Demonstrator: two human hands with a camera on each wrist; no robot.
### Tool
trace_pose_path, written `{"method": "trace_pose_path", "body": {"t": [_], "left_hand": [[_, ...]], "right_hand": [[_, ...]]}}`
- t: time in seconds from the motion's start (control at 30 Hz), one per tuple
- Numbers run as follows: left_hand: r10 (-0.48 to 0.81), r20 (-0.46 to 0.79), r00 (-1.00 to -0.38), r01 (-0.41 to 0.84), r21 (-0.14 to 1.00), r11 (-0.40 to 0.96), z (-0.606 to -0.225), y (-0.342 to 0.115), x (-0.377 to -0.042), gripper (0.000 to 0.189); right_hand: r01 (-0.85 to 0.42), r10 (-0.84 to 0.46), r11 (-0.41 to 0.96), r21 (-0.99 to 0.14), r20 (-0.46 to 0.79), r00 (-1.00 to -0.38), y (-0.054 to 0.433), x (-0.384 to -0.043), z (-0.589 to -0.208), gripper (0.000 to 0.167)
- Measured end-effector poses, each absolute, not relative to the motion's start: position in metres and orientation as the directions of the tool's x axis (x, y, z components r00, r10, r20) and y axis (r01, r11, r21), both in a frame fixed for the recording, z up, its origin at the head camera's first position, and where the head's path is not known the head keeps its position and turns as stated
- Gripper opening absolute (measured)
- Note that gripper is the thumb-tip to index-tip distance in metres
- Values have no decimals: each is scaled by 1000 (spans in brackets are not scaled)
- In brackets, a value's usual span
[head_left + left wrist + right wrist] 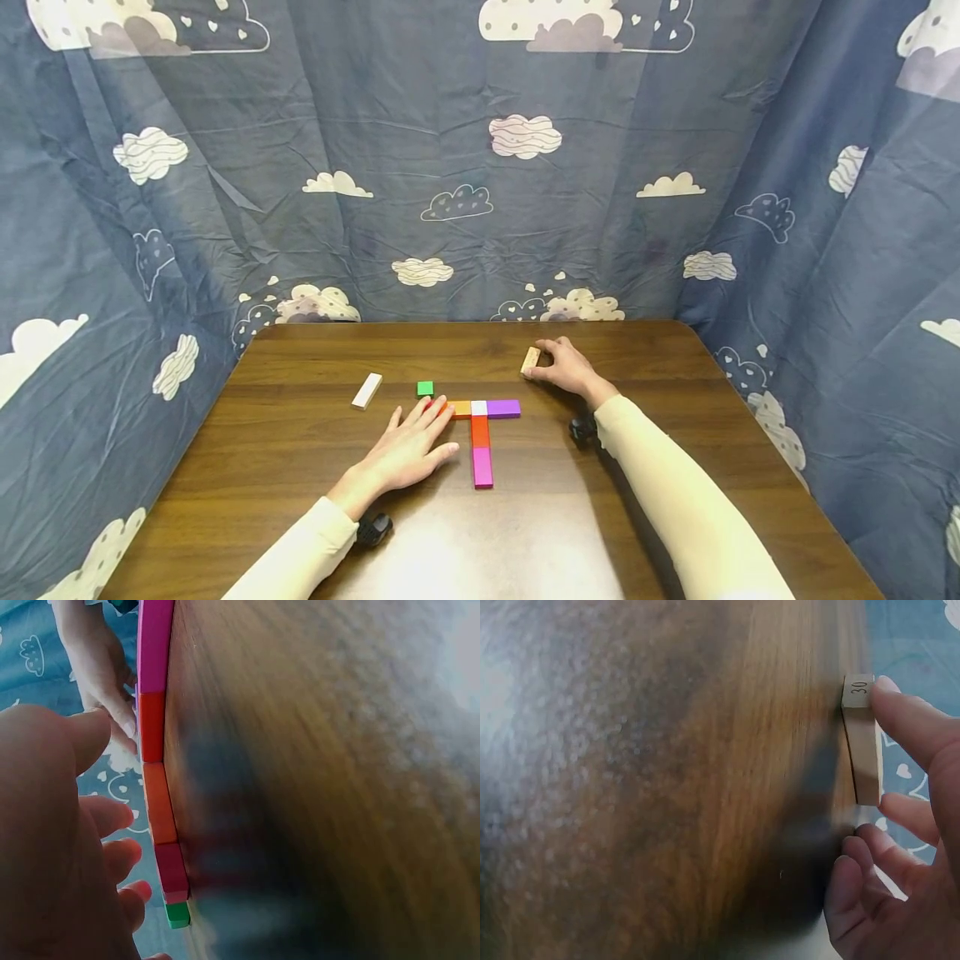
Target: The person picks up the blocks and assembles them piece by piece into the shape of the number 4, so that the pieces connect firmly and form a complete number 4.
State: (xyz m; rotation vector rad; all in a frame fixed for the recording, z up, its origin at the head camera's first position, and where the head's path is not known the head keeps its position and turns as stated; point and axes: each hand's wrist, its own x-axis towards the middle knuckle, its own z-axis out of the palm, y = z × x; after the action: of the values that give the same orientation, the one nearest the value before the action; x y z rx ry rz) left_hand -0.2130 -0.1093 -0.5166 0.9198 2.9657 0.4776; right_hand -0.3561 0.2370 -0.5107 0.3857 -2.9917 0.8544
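Note:
At the back right, my right hand (566, 367) pinches a plain wooden block (530, 362) between thumb and fingers; its near end carries the number 30 in the right wrist view. My left hand (405, 450) has its fingers extended, the tips over the left end of a T of coloured blocks. An orange block (461, 409), a small white block (479, 407) and a purple block (503, 409) form the bar. Below run a red block (480, 432) and a magenta block (483, 468). A crimson block (172, 871) at the left end is mostly hidden by the fingers from above.
A small green block (425, 388) lies just behind the bar's left end. Further left is a longer white block (367, 391), set at a slant. The brown wooden table (300, 467) ends at a blue cloud-patterned curtain (420, 225) behind and at both sides.

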Motion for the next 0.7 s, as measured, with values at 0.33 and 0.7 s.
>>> {"method": "trace_pose_path", "body": {"t": [0.33, 0.7], "left_hand": [[554, 112, -825, 559, 303, 772, -520, -110, -212, 70], [548, 84, -832, 548, 271, 791, -519, -110, -213, 70]], "right_hand": [[-205, -215, 814, -543, 45, -976, 238, -359, -514, 74], [-233, -212, 771, -592, 106, -972, 236, -361, -517, 70]]}}
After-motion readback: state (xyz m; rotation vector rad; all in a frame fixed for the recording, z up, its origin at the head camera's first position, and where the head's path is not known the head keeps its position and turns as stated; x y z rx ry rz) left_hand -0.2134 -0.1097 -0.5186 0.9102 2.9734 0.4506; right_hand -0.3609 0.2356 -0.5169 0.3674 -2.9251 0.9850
